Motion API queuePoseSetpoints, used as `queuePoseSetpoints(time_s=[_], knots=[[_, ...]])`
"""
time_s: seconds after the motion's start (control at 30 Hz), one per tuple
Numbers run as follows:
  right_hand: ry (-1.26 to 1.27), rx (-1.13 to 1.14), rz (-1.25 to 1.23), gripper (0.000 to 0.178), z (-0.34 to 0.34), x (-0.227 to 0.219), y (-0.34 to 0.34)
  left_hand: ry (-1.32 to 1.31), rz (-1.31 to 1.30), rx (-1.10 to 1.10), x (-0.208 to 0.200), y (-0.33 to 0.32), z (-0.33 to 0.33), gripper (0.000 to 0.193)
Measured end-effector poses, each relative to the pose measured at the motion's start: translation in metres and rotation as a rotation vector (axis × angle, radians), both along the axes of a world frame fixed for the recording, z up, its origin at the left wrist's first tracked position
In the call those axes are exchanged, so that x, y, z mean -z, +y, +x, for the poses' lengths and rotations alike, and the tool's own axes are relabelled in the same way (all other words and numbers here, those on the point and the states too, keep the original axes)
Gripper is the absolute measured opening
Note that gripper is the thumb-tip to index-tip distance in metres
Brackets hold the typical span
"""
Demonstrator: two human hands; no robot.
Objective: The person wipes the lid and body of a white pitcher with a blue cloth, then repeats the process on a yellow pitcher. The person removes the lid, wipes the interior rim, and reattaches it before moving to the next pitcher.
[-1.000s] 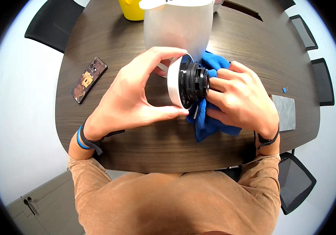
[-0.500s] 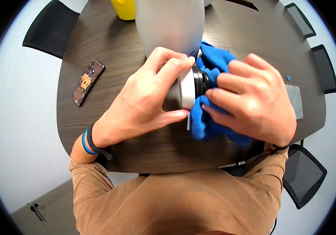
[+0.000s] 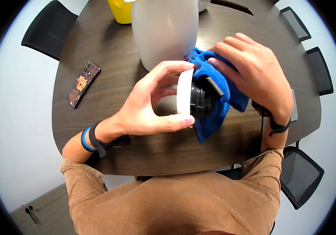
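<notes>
My left hand (image 3: pixel 142 107) grips a round lid by its white rim (image 3: pixel 184 92), thumb below and fingers on the upper side. The lid is tipped on edge, its black ridged stopper (image 3: pixel 200 101) facing right. A blue cloth (image 3: pixel 209 127) is bunched in my right hand (image 3: pixel 254 72), its folds lying against the top and right of the stopper. Part of the stopper is hidden by the cloth. Just beyond the lid stands a large, smooth white jug-like vessel (image 3: pixel 164 35), its top cut off by the frame.
A phone in a patterned case (image 3: pixel 82 84) lies at left on the dark wooden table (image 3: pixel 111 51). Behind stands a yellow container (image 3: pixel 121 11). A flat grey piece (image 3: pixel 294 107) sits beyond my right wrist. Black chairs (image 3: pixel 50 29) surround the table, one mesh chair (image 3: pixel 302 178) near right.
My right hand has moved up and away from the stopper with the cloth, showing more of its black side. The left hand keeps its hold on the lid, fingers spread wider around the rim.
</notes>
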State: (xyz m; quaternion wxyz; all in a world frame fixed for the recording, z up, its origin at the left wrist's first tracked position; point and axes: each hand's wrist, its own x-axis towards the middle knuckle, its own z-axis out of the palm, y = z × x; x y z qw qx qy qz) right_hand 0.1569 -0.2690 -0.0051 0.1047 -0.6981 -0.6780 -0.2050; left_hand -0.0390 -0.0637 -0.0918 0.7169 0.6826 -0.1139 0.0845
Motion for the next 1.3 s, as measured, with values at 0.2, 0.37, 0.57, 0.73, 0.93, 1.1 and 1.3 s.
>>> queuePoseSetpoints(time_s=[0.2, 0.37, 0.57, 0.73, 0.93, 1.1, 1.3], knots=[[0.113, 0.000, -0.036, 0.020, -0.004, 0.027, 0.012, -0.302, 0.296, -0.143, 0.017, 0.009, -0.002, 0.099], [0.572, -0.047, -0.023, 0.034, -0.002, 0.057, 0.013, -0.380, 0.487, -0.178, 0.014, 0.013, -0.003, 0.096], [0.809, -0.028, -0.140, 0.059, -0.010, 0.073, 0.004, -0.356, 0.598, -0.170, 0.010, 0.015, -0.006, 0.103], [0.687, -0.089, -0.227, 0.040, 0.007, 0.082, 0.008, -0.359, 0.589, -0.172, 0.015, 0.017, -0.012, 0.106], [0.588, -0.181, -0.373, 0.037, 0.008, 0.083, 0.007, -0.410, 0.548, -0.225, 0.019, 0.016, -0.011, 0.110], [0.718, -0.111, -0.407, 0.032, 0.007, 0.065, -0.001, -0.505, 0.759, -0.343, 0.011, 0.012, -0.015, 0.106], [0.624, -0.169, -0.210, 0.029, -0.007, 0.051, -0.004, -0.380, 0.626, -0.324, 0.020, 0.016, -0.014, 0.106]])
